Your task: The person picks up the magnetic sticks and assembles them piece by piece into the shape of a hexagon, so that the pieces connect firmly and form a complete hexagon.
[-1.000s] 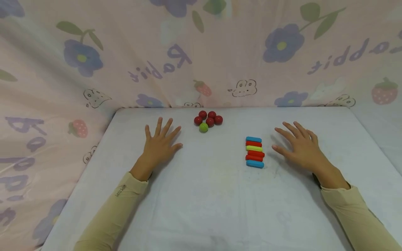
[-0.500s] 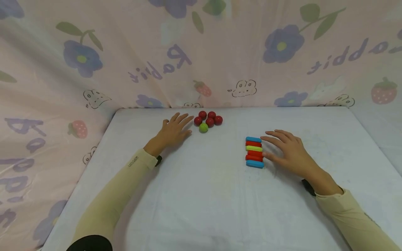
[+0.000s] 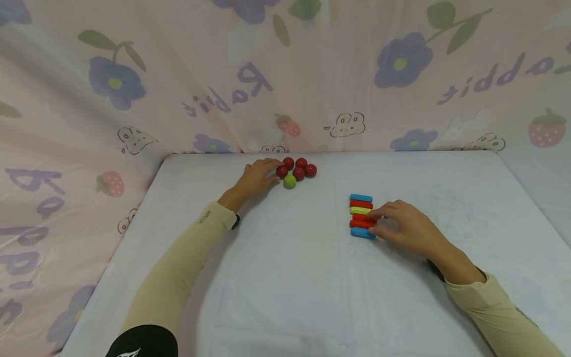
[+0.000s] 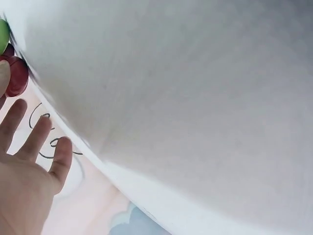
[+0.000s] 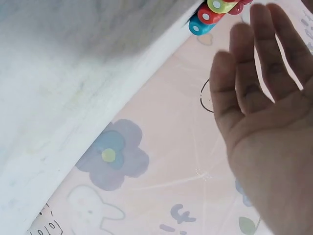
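The left hand (image 3: 255, 179) holds finger and thumb astride a red ball (image 3: 281, 172), presumably to pinch its sides; the right hand (image 3: 412, 228), likewise poised, spans a red stick (image 3: 360, 224) at its fingertips. Whether either grip is closed cannot be told.

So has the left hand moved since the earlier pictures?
Yes. In the head view, the left hand has moved rightward and away from the person's body, ending much closer to the green ball, which has stayed put.
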`<state>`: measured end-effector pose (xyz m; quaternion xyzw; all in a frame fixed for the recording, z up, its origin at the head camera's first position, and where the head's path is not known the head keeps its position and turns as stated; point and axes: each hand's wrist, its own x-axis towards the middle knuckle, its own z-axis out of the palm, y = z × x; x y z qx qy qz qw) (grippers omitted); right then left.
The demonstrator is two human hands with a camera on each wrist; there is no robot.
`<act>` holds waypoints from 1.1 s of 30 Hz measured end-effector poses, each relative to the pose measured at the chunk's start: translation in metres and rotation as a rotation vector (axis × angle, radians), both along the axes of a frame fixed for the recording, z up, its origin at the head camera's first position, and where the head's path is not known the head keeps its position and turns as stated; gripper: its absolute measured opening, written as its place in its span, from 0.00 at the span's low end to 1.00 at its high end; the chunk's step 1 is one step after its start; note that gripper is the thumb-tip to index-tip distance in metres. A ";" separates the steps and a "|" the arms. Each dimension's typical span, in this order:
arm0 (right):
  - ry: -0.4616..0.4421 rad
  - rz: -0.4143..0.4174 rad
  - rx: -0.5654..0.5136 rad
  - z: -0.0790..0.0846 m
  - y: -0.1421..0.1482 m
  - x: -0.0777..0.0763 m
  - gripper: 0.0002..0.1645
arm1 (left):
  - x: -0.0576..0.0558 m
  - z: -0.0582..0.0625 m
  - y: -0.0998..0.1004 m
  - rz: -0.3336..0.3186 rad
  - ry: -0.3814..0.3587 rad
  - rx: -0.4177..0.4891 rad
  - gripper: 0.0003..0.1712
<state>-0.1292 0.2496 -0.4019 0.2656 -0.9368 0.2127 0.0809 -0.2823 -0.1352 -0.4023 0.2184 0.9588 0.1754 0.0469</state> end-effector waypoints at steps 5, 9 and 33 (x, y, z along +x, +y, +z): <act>-0.016 0.007 0.034 -0.002 0.000 0.001 0.16 | 0.002 -0.001 0.000 0.022 -0.025 0.021 0.28; -0.031 0.018 0.046 -0.003 0.000 0.002 0.16 | 0.002 -0.001 0.002 0.036 -0.022 0.042 0.28; -0.055 0.043 0.074 0.001 -0.003 0.004 0.13 | 0.001 -0.001 0.003 0.019 -0.028 0.067 0.27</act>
